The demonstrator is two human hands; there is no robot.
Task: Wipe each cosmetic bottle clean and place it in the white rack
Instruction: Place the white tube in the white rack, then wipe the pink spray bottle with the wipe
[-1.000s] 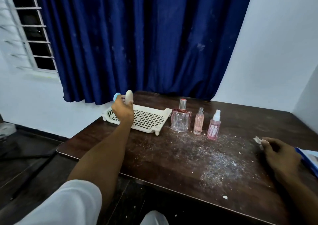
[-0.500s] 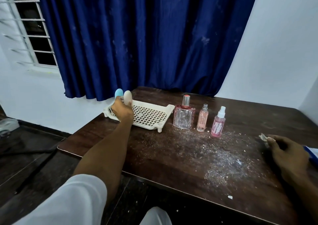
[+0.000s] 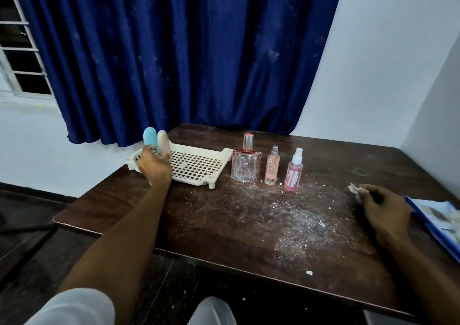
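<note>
**Cream bottle (image 3: pixel 163 141) held upright at left end of white rack (image 3: pixel 199 166)**

Near the far left corner of the table (image 3: pixel 224 227): left hand (image 3: pixel 155 166), arm stretched out from a white sleeve (image 3: pixel 74 307), fingers curled round the foot of the cream bottle. Upright over the rack's left end, touching a blue bottle (image 3: pixel 149 138) on its left. Impossible to tell whether resting on the rack's grid or held just above it.

Just right of the rack, toward the middle of the far edge, in a row and standing apart: a square glass bottle (image 3: pixel 246 166), a slim pink bottle (image 3: pixel 271 168) and a pink spray bottle (image 3: pixel 293 173) with a white nozzle. Spread from that row toward the near edge, a scatter of white crumbs (image 3: pixel 286 215).

Close to the right edge, right hand (image 3: pixel 383 207), knuckles up, thumb and fingertip pinching a small white wad (image 3: pixel 353 189) low over the wood. Beside it, at the right edge, a blue packet (image 3: pixel 443 220), partly out of frame.

Behind the table, a blue curtain (image 3: pixel 186 51) and, at far left, a barred window (image 3: pixel 20 51).
</note>
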